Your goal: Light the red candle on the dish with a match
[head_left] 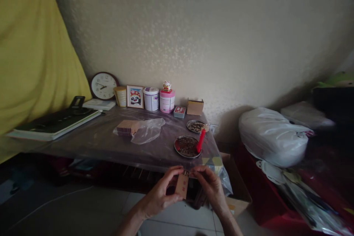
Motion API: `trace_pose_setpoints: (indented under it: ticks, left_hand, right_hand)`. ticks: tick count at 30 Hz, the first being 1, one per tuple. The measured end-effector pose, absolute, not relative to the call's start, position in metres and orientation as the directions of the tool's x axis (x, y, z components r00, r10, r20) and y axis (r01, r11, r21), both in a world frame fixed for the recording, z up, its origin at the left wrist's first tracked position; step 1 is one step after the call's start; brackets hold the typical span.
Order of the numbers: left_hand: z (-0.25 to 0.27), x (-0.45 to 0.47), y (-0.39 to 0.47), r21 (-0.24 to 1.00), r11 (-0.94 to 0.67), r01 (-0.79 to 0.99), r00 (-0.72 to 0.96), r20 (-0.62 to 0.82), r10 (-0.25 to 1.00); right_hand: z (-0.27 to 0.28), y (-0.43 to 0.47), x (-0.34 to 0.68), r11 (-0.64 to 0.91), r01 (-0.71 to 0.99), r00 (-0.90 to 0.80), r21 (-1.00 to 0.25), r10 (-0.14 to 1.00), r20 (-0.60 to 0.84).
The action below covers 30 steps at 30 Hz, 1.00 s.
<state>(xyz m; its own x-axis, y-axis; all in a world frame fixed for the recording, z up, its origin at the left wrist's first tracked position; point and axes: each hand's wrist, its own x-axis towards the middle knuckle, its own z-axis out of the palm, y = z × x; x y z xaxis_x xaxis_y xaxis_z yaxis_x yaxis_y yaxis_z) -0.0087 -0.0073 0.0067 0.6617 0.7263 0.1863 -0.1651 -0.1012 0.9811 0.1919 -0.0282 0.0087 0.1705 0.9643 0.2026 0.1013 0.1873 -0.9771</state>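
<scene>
Both hands low in front of worktop [110, 143] edge, sharing small brown box [182, 186]. Left hand [159, 195] grip narrow, pinching box by its sides; right hand [210, 186] grip narrow at box top, fingertips on something tiny and dark, too small to tell. Box held in air, clear of worktop, above floor [83, 210]. Round dish [187, 146] with red candle [201, 140] just behind. Risk: loose pinch, box slipping to floor, contents spilling; dim light hiding small pieces.
</scene>
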Motion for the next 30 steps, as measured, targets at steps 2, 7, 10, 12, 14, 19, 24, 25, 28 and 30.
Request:
trace_pose_setpoints:
  ticks: [2,7,10,12,14,19,24,25,28,30]
  left_hand:
    - [0.0051,-0.0080,-0.0074,0.981,-0.109,-0.161,0.657,0.189,0.729]
    - [-0.0001,-0.0064,-0.0055,0.978,-0.114,-0.177,0.650,0.202,0.733]
    - [0.0000,-0.0061,-0.0049,0.976,-0.086,-0.201,0.657,0.200,0.727]
    - [0.0014,-0.0060,-0.0050,0.974,-0.064,-0.218,0.662,0.196,0.724]
    - [0.0030,-0.0059,-0.0055,0.973,-0.046,-0.227,0.666,0.189,0.722]
    - [0.0051,-0.0066,-0.0063,0.977,-0.030,-0.209,0.669,0.166,0.725]
    - [0.0035,-0.0069,-0.0059,0.977,-0.020,-0.214,0.676,0.163,0.718]
    - [0.0035,-0.0070,-0.0060,0.976,-0.018,-0.218,0.675,0.164,0.719]
    - [0.0049,-0.0074,-0.0068,0.977,-0.006,-0.212,0.685,0.153,0.712]
    - [0.0063,-0.0077,-0.0075,0.979,0.008,-0.202,0.699,0.139,0.702]
  right_hand:
    - [0.0087,-0.0285,0.1906,0.211,0.158,0.170,-0.965,0.956,0.237]
    - [0.0067,-0.0297,0.1891,0.232,0.173,0.149,-0.957,0.955,0.258]
    - [0.0081,-0.0312,0.1887,0.246,0.167,0.164,-0.955,0.948,0.273]
    - [0.0105,-0.0322,0.1882,0.250,0.177,0.167,-0.952,0.946,0.279]
    - [0.0128,-0.0328,0.1874,0.245,0.178,0.154,-0.953,0.950,0.273]
    - [0.0117,-0.0319,0.1873,0.269,0.167,0.155,-0.948,0.943,0.295]
    - [0.0063,-0.0310,0.1879,0.261,0.182,0.119,-0.948,0.951,0.285]
    - [0.0060,-0.0310,0.1878,0.262,0.186,0.124,-0.947,0.950,0.287]
    - [0.0064,-0.0311,0.1872,0.256,0.186,0.138,-0.949,0.949,0.283]
    - [0.0067,-0.0311,0.1866,0.251,0.190,0.133,-0.949,0.951,0.279]
